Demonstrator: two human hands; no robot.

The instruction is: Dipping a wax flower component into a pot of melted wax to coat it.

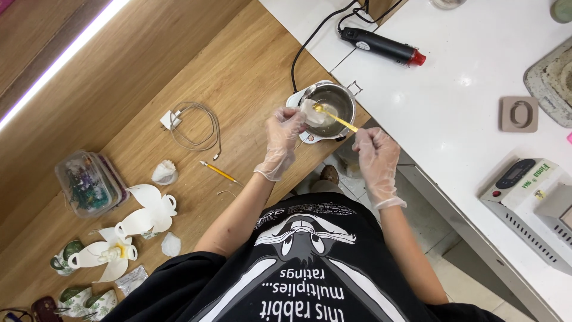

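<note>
Both my hands wear thin clear gloves. My left hand (285, 136) holds a small pale white piece (312, 113) at the rim of a metal pot (341, 100). The pot sits on a small white heater base (305, 136) at the corner of the wooden table (238, 71). My right hand (375, 154) grips a thin yellow stick (335, 118), whose far tip reaches the white piece over the pot. A pale liquid shows inside the pot.
A black heat gun (381, 45) with a red tip lies on the white counter (471, 77). A white scale-like device (524, 185) stands at the right. On the wood lie a charger cable (193, 126), a yellow pencil (219, 172), a clear box (88, 183) and white flower-shaped pieces (143, 216).
</note>
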